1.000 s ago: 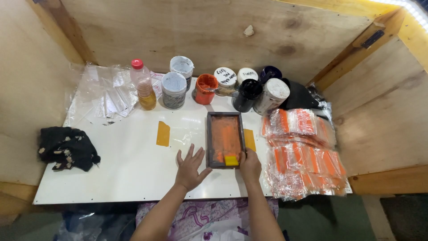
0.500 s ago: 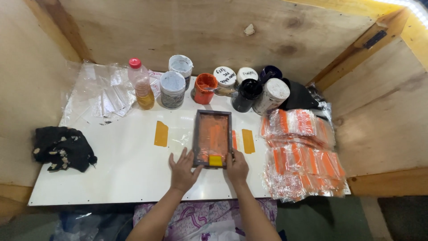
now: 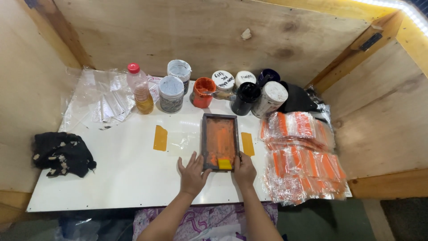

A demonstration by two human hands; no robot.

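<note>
A small dark-framed printing screen (image 3: 219,134) coated in orange ink lies flat on the white table (image 3: 125,178). A yellow squeegee block (image 3: 224,164) rests at its near end. My left hand (image 3: 192,172) lies flat on the table with fingers spread, its thumb against the frame's near left corner. Curled around the near right corner of the frame is my right hand (image 3: 244,169). Two yellow tape patches (image 3: 160,137) (image 3: 247,143) flank the frame.
Behind the frame stand a red-capped bottle (image 3: 139,89) of amber liquid, an open orange ink pot (image 3: 203,92) and several other paint jars (image 3: 171,93). Bagged orange items (image 3: 303,156) are stacked at the right. A black rag (image 3: 62,154) lies at the left. Plywood walls enclose the table.
The frame slid a little left between the tape patches, then back to the right. Both hands stayed at its near end, and my left hand now sits closer to the frame.
</note>
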